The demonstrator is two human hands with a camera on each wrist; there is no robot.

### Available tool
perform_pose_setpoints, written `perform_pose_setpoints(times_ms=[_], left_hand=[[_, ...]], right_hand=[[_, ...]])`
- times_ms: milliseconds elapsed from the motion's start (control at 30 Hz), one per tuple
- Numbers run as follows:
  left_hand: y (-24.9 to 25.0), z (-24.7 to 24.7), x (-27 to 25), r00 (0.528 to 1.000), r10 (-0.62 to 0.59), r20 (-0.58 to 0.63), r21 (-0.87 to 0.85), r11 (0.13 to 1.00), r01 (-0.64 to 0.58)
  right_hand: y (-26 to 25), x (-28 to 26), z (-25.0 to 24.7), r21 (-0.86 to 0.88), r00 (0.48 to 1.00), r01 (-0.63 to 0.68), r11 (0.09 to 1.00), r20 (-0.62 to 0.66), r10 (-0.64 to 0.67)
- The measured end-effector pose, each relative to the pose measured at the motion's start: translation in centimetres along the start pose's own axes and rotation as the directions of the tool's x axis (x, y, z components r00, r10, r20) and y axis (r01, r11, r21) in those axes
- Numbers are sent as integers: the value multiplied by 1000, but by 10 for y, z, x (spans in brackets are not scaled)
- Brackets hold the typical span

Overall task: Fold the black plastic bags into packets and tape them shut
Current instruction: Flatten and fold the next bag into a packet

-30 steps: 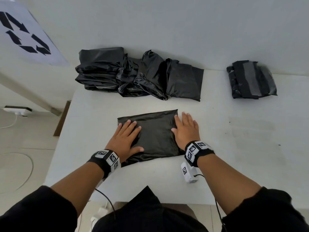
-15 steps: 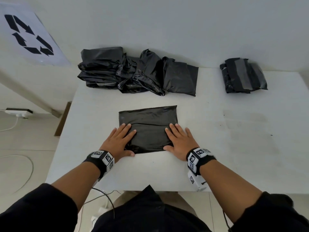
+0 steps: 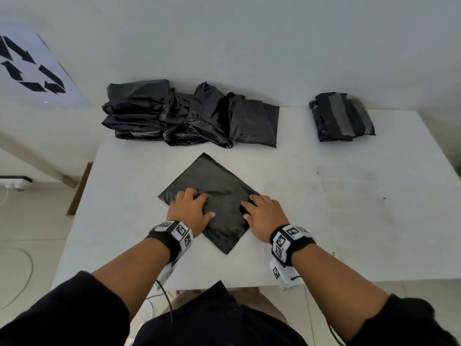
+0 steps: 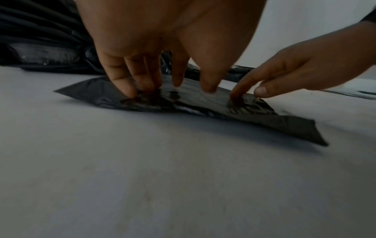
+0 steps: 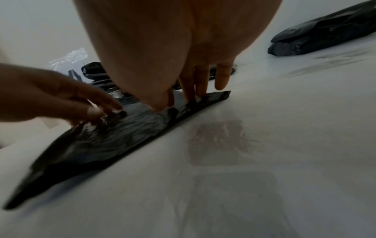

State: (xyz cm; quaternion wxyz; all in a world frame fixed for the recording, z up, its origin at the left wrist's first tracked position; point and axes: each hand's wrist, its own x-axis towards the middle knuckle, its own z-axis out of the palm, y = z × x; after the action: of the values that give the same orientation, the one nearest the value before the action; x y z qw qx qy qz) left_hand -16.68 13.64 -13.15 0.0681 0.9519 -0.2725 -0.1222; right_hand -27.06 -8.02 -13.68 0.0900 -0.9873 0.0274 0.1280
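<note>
Head view: pile of unfolded bags (image 3: 189,116) at eleven o'clock; left hand (image 3: 190,211) and right hand (image 3: 264,216) press bent fingertips onto the folded black bag (image 3: 219,186), lying diamond-wise at table (image 3: 349,221) centre; taped packet (image 3: 341,117) at one o'clock.

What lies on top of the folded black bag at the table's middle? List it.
Both hands rest on the folded black bag: the left hand on its left part, the right hand at its right corner, fingertips pressing down. No tape shows; plastic beneath the hands is hidden.
</note>
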Motion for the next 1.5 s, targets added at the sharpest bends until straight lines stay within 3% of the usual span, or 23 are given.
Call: perform_pose_setpoints(times_ms=[133,267,333,533,700,833,1067,1267,1400,1500], left_hand=[[-14,-1,22,996,45,79,134,989,-55],[-34,-5,31,982,190,-25,64,980,-188],[-35,-7,25,969,239,-63,56,970,-236],[-48,8,-13,965,261,-18,-49,964,-261],[-65,8,-34,931,361,-48,-109,925,-364],[-80,18,-59,905,426,14,-121,899,-422],[-89,26,-79,914,405,-31,-123,906,-406],[-78,23,-82,903,404,-148,-132,897,-423],[-78,15,-78,982,161,-97,-333,925,-184],[-80,7,-72,998,45,-54,-436,898,-64]], right_hand=[[0,-1,-6,-7,999,28,1000,36,-27],[-1,1,-5,109,993,115,987,-53,-110],[-4,8,-5,123,989,136,983,-82,-127],[-3,23,3,43,986,149,988,71,-152],[4,15,3,93,987,127,988,91,-135],[0,4,5,48,991,105,993,83,-109],[-8,-5,9,64,991,132,989,15,-133],[-8,-15,2,111,987,123,986,94,-134],[-8,-25,-2,69,955,230,971,176,-239],[-10,-26,3,79,952,261,962,141,-270]])
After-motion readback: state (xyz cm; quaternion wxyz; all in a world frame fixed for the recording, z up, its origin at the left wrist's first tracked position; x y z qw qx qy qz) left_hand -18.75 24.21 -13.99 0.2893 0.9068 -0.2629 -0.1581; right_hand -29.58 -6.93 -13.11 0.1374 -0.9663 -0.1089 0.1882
